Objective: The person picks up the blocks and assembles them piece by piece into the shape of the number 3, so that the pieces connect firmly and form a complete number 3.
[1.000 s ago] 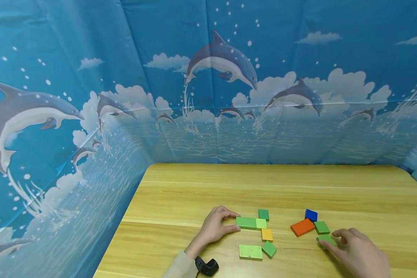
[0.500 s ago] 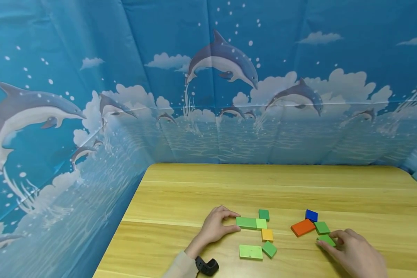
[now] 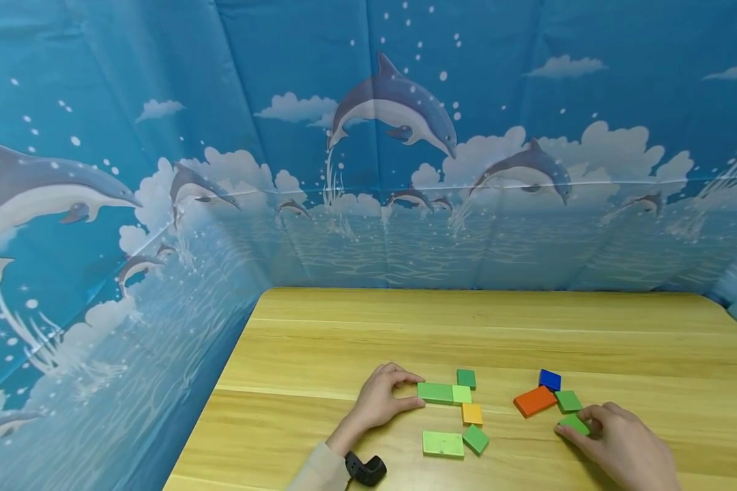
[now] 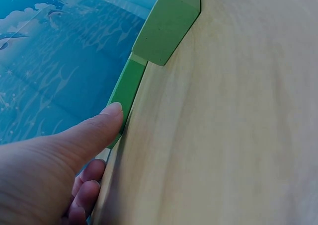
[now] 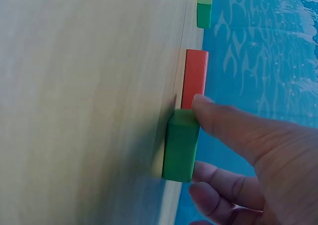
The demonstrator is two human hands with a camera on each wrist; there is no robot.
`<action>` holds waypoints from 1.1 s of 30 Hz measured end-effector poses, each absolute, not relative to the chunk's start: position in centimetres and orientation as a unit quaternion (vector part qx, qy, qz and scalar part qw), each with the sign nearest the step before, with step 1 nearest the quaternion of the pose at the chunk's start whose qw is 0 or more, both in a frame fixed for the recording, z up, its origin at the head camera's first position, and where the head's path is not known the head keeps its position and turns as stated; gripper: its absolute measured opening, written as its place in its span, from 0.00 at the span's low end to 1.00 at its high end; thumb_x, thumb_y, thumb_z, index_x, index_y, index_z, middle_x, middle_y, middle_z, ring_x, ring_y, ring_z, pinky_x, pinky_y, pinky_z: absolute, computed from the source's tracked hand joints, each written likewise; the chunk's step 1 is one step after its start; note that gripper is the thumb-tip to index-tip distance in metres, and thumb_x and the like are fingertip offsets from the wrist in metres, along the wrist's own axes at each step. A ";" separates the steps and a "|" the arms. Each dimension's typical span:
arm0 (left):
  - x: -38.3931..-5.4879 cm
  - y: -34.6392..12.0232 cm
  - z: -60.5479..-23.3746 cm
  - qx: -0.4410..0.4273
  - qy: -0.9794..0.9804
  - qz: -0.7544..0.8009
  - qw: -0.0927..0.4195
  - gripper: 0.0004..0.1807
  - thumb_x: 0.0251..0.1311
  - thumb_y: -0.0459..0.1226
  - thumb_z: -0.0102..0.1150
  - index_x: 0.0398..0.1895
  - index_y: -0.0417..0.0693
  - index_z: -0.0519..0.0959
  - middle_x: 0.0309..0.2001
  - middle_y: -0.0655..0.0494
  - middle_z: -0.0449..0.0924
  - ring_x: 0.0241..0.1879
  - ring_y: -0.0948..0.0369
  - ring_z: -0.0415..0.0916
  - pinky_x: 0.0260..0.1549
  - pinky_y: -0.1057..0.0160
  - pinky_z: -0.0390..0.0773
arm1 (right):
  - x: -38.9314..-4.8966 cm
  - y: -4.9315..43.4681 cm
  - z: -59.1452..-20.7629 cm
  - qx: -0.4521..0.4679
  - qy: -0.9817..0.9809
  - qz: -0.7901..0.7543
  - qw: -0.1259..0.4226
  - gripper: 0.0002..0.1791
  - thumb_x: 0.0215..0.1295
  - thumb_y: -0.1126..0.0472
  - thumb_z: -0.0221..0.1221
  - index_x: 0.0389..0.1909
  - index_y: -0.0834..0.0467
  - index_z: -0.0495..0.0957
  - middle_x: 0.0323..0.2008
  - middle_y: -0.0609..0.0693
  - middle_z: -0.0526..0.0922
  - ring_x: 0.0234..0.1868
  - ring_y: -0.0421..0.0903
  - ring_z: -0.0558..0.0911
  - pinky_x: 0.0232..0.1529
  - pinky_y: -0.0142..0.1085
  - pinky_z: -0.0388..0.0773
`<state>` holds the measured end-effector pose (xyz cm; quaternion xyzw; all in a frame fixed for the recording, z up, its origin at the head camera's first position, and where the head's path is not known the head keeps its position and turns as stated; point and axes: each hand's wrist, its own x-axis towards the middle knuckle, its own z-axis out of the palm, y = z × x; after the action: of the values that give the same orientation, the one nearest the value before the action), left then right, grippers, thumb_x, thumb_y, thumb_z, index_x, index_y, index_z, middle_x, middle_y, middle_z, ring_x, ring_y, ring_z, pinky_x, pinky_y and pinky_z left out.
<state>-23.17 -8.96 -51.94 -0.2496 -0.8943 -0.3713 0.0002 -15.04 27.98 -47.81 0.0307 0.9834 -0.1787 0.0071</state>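
Note:
On the table, my left hand (image 3: 379,399) pinches the left end of a long green block (image 3: 434,393) between thumb and finger. A short light green block (image 3: 462,394) touches that block's right end. At the right, my right hand (image 3: 628,442) holds a green block (image 3: 574,425) by its edges, with the thumb in front. Just behind this block lies another green block (image 3: 568,401), beside an orange-red block (image 3: 535,402) and a blue block (image 3: 550,380). In the right wrist view, the held green block (image 5: 180,153) shows in front of the red one (image 5: 195,78).
Between the hands are a dark green block (image 3: 466,378), a yellow-orange block (image 3: 471,414), a tilted green block (image 3: 475,440) and a wide light green block (image 3: 443,444). The wooden table (image 3: 467,320) ends at a dolphin-print curtain (image 3: 393,252).
My right hand has shifted slightly left with its green block, closer to the green block behind it. My left hand stays in place.

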 end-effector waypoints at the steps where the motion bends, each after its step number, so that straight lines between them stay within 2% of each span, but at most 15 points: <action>1: -23.2 -9.0 -52.0 -0.250 -0.894 -0.372 0.001 0.21 0.50 0.57 0.66 0.48 0.64 0.83 0.33 0.68 0.69 0.32 0.68 0.61 0.33 0.69 0.63 | -15.1 27.9 -47.7 0.031 0.983 -0.179 0.015 0.34 0.47 0.32 0.64 0.33 0.62 0.82 0.24 0.46 0.71 0.23 0.43 0.70 0.23 0.41 0.68; 4: -23.2 -9.0 -52.0 -0.249 -0.894 -0.372 0.002 0.21 0.50 0.57 0.66 0.47 0.64 0.83 0.33 0.68 0.68 0.32 0.68 0.61 0.33 0.68 0.63 | -15.0 27.7 -47.7 0.027 0.983 -0.177 0.027 0.34 0.46 0.30 0.64 0.33 0.60 0.83 0.24 0.46 0.72 0.24 0.42 0.71 0.24 0.42 0.70; 7: -23.3 -9.0 -52.1 -0.249 -0.895 -0.371 0.001 0.21 0.50 0.57 0.66 0.48 0.64 0.83 0.32 0.68 0.68 0.32 0.67 0.61 0.34 0.68 0.63 | -14.9 27.3 -47.8 0.009 0.983 -0.178 0.032 0.30 0.46 0.30 0.64 0.29 0.54 0.82 0.23 0.46 0.69 0.24 0.43 0.69 0.23 0.40 0.67; 10: -23.3 -9.0 -52.2 -0.248 -0.896 -0.369 -0.001 0.22 0.50 0.57 0.66 0.48 0.64 0.83 0.32 0.68 0.68 0.32 0.68 0.61 0.34 0.68 0.63 | -14.6 26.5 -47.9 -0.010 0.983 -0.181 0.033 0.25 0.45 0.31 0.65 0.21 0.50 0.76 0.21 0.46 0.64 0.23 0.43 0.65 0.23 0.38 0.61; 13: -23.3 -9.0 -52.2 -0.250 -0.895 -0.369 0.002 0.22 0.50 0.57 0.66 0.48 0.63 0.83 0.32 0.67 0.67 0.32 0.67 0.61 0.33 0.68 0.63 | -14.3 25.5 -47.8 -0.030 0.982 -0.183 0.038 0.27 0.44 0.33 0.67 0.18 0.49 0.68 0.20 0.46 0.62 0.23 0.43 0.62 0.23 0.37 0.56; 21: -23.2 -9.0 -52.3 -0.248 -0.895 -0.371 0.002 0.21 0.50 0.56 0.66 0.48 0.63 0.83 0.32 0.67 0.67 0.32 0.67 0.61 0.33 0.68 0.63 | -14.0 22.5 -47.5 -0.062 0.975 -0.196 0.082 0.22 0.36 0.38 0.72 0.23 0.45 0.74 0.20 0.44 0.65 0.23 0.38 0.64 0.24 0.33 0.59; 25: -23.1 -8.9 -52.2 -0.250 -0.894 -0.372 0.002 0.21 0.51 0.56 0.66 0.48 0.63 0.83 0.32 0.67 0.67 0.32 0.67 0.61 0.33 0.68 0.63 | -13.8 21.3 -47.5 -0.072 0.970 -0.206 0.105 0.21 0.35 0.37 0.73 0.26 0.42 0.78 0.21 0.41 0.67 0.23 0.37 0.65 0.24 0.33 0.62; 33: -23.1 -8.9 -52.2 -0.255 -0.892 -0.374 0.009 0.21 0.51 0.56 0.66 0.47 0.63 0.83 0.32 0.67 0.67 0.32 0.67 0.60 0.33 0.68 0.63 | -13.2 20.4 -47.4 -0.159 0.949 -0.240 0.126 0.20 0.41 0.34 0.68 0.27 0.42 0.78 0.22 0.39 0.66 0.23 0.34 0.64 0.22 0.32 0.61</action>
<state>-23.08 -8.91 -52.20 -0.2552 -0.8918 -0.3735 0.0087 -13.25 20.39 -47.38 -0.1586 0.9493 -0.2405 0.1259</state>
